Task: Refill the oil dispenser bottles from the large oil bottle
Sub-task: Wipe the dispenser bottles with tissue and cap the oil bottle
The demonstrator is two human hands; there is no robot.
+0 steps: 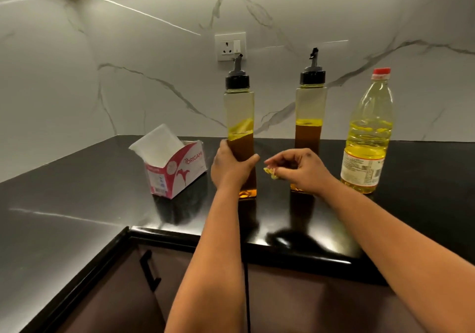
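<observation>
**Asha:** Marble-veined wall behind, black glossy bench [77,204] in front. How far has the refilling got, would you say?

**Ben:** Hardly begun, by my reading. Take the large oil bottle [367,137] as the marker: it stands upright at the far right with its red cap on, about half full of pale oil. Nothing is being poured.

**Asha:** And the dispensers?

**Ben:** Both have their black pourer tops on. The right dispenser bottle [309,117] stands just left of the large bottle, roughly half full. The left dispenser bottle [240,127] is further left again, tipped a little, since its oil line slants.

**Asha:** Hands?

**Ben:** The left hand [231,165] has its fingers wrapped round the lower part of the left dispenser. The right hand [298,167] hangs between the two dispensers, fingers curled and pinching a small yellowish scrap [270,173]; I cannot tell what it is.

**Asha:** So what is left?

**Ben:** Everything, I judge: tops off, cap off, pour into each, close up.

**Asha:** Anything in the way?

**Ben:** A tissue box [177,171] sits well left of the large bottle, clear of the work. A wall socket [230,46] is behind. The busy right hand is the only hindrance.
</observation>
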